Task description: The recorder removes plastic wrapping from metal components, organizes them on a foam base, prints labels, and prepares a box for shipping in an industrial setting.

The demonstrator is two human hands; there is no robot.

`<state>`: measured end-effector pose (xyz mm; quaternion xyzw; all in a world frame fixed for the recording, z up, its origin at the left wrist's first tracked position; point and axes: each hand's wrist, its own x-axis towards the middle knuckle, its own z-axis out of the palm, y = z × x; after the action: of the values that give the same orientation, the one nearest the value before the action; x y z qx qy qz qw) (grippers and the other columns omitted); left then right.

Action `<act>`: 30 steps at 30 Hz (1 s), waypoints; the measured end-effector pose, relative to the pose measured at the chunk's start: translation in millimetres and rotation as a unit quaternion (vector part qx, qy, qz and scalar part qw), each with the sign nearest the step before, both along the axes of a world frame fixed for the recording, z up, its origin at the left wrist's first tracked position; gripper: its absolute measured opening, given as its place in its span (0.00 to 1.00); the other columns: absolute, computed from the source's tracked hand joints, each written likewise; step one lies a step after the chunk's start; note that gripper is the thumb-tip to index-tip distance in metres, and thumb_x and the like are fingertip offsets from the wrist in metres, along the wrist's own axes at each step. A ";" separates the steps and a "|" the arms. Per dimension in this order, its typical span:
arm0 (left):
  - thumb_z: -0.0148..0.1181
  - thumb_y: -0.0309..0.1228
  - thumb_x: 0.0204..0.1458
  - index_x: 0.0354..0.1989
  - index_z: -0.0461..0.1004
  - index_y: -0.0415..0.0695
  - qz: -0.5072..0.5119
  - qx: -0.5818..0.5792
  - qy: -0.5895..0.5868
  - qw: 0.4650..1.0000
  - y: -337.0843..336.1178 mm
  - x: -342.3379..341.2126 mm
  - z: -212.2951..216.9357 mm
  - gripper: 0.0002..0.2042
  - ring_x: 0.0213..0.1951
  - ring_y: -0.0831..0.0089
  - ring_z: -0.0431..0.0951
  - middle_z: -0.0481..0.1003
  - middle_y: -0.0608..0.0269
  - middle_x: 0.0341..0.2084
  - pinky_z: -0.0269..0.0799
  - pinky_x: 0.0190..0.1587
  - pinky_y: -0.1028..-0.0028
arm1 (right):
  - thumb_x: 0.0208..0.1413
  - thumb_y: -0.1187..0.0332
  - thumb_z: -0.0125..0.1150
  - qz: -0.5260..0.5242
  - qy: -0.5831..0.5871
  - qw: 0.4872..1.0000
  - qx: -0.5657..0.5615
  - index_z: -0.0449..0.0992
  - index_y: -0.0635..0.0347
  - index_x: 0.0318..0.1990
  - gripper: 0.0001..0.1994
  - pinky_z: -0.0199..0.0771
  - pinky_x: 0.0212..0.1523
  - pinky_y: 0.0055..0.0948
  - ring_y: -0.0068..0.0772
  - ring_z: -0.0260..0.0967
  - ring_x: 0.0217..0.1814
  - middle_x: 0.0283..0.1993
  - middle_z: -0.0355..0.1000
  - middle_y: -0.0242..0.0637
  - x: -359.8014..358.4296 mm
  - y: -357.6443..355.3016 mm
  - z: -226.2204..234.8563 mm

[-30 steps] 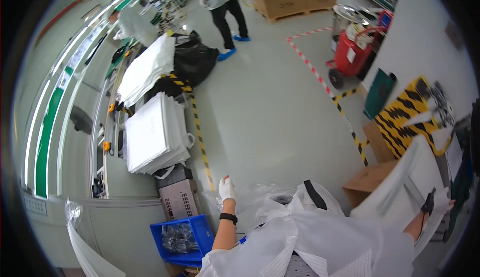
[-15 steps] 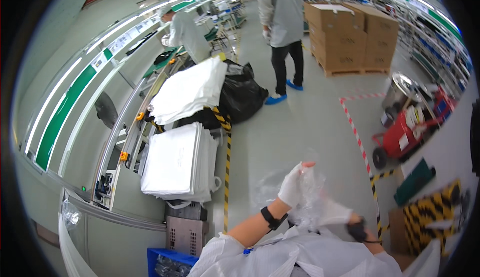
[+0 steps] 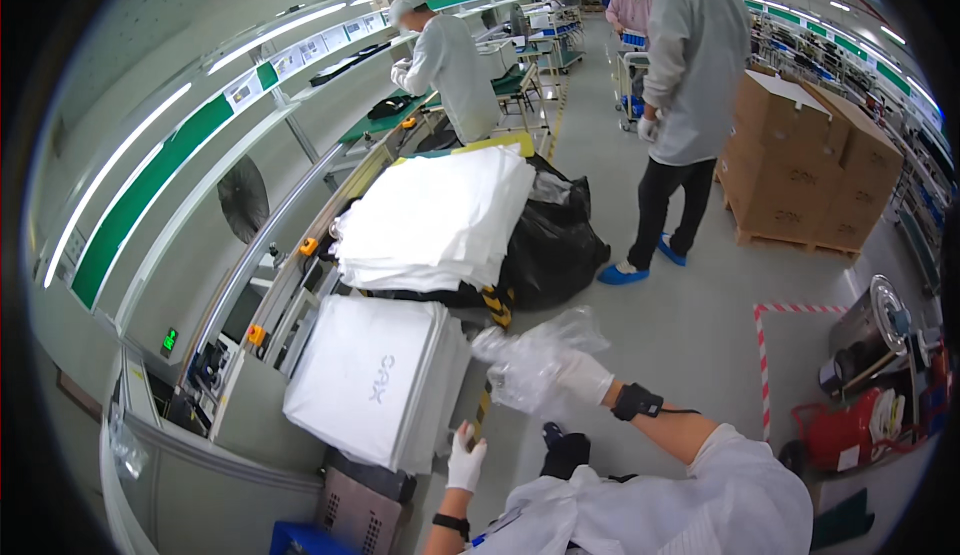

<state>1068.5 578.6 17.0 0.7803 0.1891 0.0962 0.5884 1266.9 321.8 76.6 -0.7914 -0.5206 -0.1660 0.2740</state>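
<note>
The right hand [image 3: 585, 377], in a white glove that left the fingertips bare, was closed on a crumpled clear bag [image 3: 530, 355]. The bag hung in the air above the floor [image 3: 640, 355], near that floor's left edge, where the stacks began, and it spread out to the left of and beyond the fist. A black strap [image 3: 638, 402] with a small box on it circled the right wrist.

The left hand [image 3: 465, 460], gloved likewise, was held lower and nearer the body, thumb and fingers parted around nothing. It was just beside the lower stack [image 3: 365, 370] of white sheets; whether it touched the stack could not be told. A dark band [image 3: 451, 525] sat on the left wrist.

The lower stack rested over a dark box [image 3: 372, 477], with a grey vented case [image 3: 350, 507] below and part of a blue bin [image 3: 297, 538] nearer still. Beyond it lay an upper stack [image 3: 440, 215] of white sheets, with a black sack [image 3: 555, 245] beside its right edge.

Farther along the floor a co-worker [image 3: 690, 65] in a pale coat and blue shoe covers stood near brown cartons [image 3: 800, 155] on a pallet [image 3: 795, 243].
</note>
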 end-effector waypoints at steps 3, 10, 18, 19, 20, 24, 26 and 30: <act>0.54 0.36 0.55 0.57 0.65 0.40 0.091 -0.077 0.152 0.981 64.7 48.1 -97.4 0.23 0.47 0.70 0.73 0.73 0.54 0.47 0.67 0.48 0.76 | 0.53 0.58 0.57 -0.119 0.463 0.855 0.199 0.74 0.63 0.46 0.19 0.69 0.49 0.35 0.48 0.69 0.50 0.45 0.73 0.52 91.0 22.4 1.4; 0.52 0.40 0.56 0.49 0.72 0.39 -0.066 -0.120 0.198 0.970 67.4 268.2 -37.6 0.18 0.24 0.80 0.69 0.78 0.64 0.31 0.62 0.25 0.79 | 0.53 0.64 0.54 -0.310 0.215 0.920 0.106 0.75 0.63 0.41 0.13 0.66 0.53 0.38 0.48 0.71 0.43 0.41 0.74 0.48 340.7 -30.0 4.4; 0.51 0.38 0.57 0.47 0.72 0.38 -0.207 0.042 0.255 0.944 81.6 466.1 -43.9 0.17 0.44 0.67 0.76 0.77 0.55 0.40 0.68 0.47 0.74 | 0.56 0.66 0.54 -0.381 0.217 0.788 0.432 0.59 0.69 0.58 0.24 0.56 0.62 0.35 0.43 0.58 0.61 0.59 0.62 0.50 642.4 -8.9 -12.2; 0.51 0.39 0.56 0.47 0.72 0.38 -0.216 0.112 0.244 0.939 98.5 472.3 -61.5 0.18 0.46 0.60 0.75 0.76 0.51 0.42 0.68 0.48 0.71 | 0.58 0.64 0.52 -0.358 0.193 0.787 0.465 0.57 0.69 0.60 0.26 0.51 0.65 0.35 0.43 0.55 0.64 0.62 0.58 0.50 682.1 7.1 -16.3; 0.51 0.38 0.55 0.45 0.73 0.38 -0.218 0.106 0.234 0.941 96.6 492.0 -86.8 0.16 0.47 0.53 0.74 0.75 0.48 0.43 0.69 0.50 0.67 | 0.54 0.70 0.56 -0.354 0.048 0.824 0.440 0.55 0.69 0.62 0.29 0.58 0.61 0.33 0.42 0.60 0.62 0.59 0.62 0.51 741.9 -23.0 -69.9; 0.49 0.36 0.54 0.41 0.73 0.42 -0.310 0.303 0.316 0.844 133.5 474.0 -112.9 0.13 0.45 0.49 0.73 0.74 0.49 0.40 0.68 0.51 0.63 | 0.58 0.65 0.51 -0.457 0.227 0.728 0.458 0.59 0.66 0.60 0.24 0.58 0.61 0.37 0.46 0.59 0.62 0.59 0.63 0.50 893.2 36.3 -128.7; 0.50 0.40 0.54 0.46 0.74 0.45 -0.084 0.117 0.498 0.855 166.4 422.5 -115.8 0.16 0.44 0.57 0.75 0.75 0.50 0.42 0.69 0.48 0.67 | 0.61 0.62 0.48 -0.504 0.359 0.640 0.455 0.61 0.65 0.59 0.22 0.58 0.60 0.39 0.48 0.59 0.62 0.59 0.64 0.49 930.4 93.5 -156.3; 0.50 0.39 0.54 0.45 0.75 0.44 -0.042 0.068 0.548 0.833 162.0 356.3 -122.7 0.16 0.45 0.57 0.75 0.76 0.50 0.42 0.68 0.49 0.66 | 0.58 0.53 0.50 -0.578 0.400 0.710 -0.047 0.60 0.64 0.60 0.29 0.63 0.56 0.42 0.53 0.63 0.59 0.56 0.67 0.52 963.5 106.1 -336.9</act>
<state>1424.8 740.6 -105.7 0.7504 0.4405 -0.3590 0.3376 2230.3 427.9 -260.3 -0.9418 0.1896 0.0647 0.2701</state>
